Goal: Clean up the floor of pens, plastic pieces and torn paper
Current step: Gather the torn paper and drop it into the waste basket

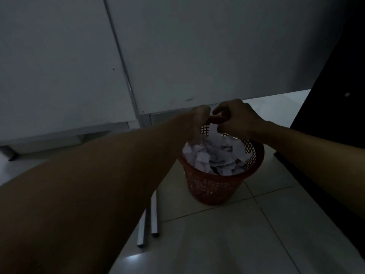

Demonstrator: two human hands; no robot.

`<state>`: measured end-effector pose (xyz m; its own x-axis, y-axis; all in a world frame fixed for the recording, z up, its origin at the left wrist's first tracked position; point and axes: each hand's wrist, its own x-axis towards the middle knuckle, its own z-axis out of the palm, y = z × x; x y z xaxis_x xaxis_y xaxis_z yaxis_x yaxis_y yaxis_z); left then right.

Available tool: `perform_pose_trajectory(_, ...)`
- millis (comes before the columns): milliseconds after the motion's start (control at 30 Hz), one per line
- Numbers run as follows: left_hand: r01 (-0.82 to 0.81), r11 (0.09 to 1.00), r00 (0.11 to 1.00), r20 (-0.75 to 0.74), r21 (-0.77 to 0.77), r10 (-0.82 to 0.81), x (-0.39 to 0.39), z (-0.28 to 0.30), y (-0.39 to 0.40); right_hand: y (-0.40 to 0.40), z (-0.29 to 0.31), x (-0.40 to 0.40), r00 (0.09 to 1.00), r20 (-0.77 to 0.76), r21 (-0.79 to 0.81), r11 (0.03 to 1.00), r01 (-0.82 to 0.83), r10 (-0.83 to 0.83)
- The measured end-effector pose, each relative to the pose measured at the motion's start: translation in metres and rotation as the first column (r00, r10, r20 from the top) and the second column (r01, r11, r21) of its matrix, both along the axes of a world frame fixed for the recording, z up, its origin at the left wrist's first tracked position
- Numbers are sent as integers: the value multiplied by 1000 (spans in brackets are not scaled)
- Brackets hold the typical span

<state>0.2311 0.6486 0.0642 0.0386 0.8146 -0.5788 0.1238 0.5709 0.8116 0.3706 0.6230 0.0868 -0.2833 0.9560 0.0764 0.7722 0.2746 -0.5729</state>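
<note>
Paper scraps [214,155], white and crumpled, are filling a red mesh wastebasket [217,186] almost to its rim, piled loosely with torn edges showing. The wastebasket is round, tapering toward its base, with a lattice wall and a solid red rim, and it is standing upright on the tiled floor [246,234]. Both hands are meeting at the far side of its rim. The left hand [199,119] is curling its fingers around the red rim there, and the right hand [237,117] is gripping the same stretch of rim just beside it, thumb and fingers bent over the edge. Both forearms are reaching in from the bottom corners of the head view, the left one covering much of the lower left.

Near the wastebasket's base, to its left, two pale square-section strips [148,224] are lying side by side on the floor, partly hidden under the left forearm; whether they are plastic cannot be told.

The floor is showing large light tiles with dark grout lines and a small bright glare near the bottom. Behind the wastebasket, white cabinet panels [79,66] are rising with a narrow vertical seam between them. A dark panel [339,86] is filling the right edge. The room is looking dim.
</note>
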Motion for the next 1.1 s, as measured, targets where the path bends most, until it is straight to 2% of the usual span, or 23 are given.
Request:
perform_pose_trajectory(67,-33,999,999,4,24,33,-5,20,-12,-8,7,-11,995,-57,72,994,-79,84)
perform_pose_trajectory(133,-119,986,992,-14,116,122,-18,35,-29,-13,9,-27,984,-101,104,985,-134,144)
perform_pose_trajectory(300,-257,946,966,12,196,260,-68,63,-71,-21,9,-76,954,-96,179,948,-263,283)
perform_pose_trajectory(433,-272,892,920,-176,361,351,-122,68,-107,-34,13,-124,917,-136,229,912,-340,375)
perform_pose_trajectory(567,-52,859,792,-503,510,346,-192,63,-151,-52,19,-180,877,-135,225,876,-426,461)
perform_pose_trajectory(700,140,888,632,-730,438,260,-273,60,-211,-81,20,-246,810,-67,180,806,-564,582)
perform_pose_trajectory(900,157,946,459,-869,282,183,-397,44,-291,-128,0,-339,650,159,9,657,-754,743)
perform_pose_trajectory(967,138,966,432,-891,218,139,-434,33,-312,-141,-14,-369,590,226,-66,617,-784,775)
perform_pose_trajectory(1100,98,979,432,-894,176,117,-499,-6,-343,-157,-49,-423,550,275,-207,607,-767,788)
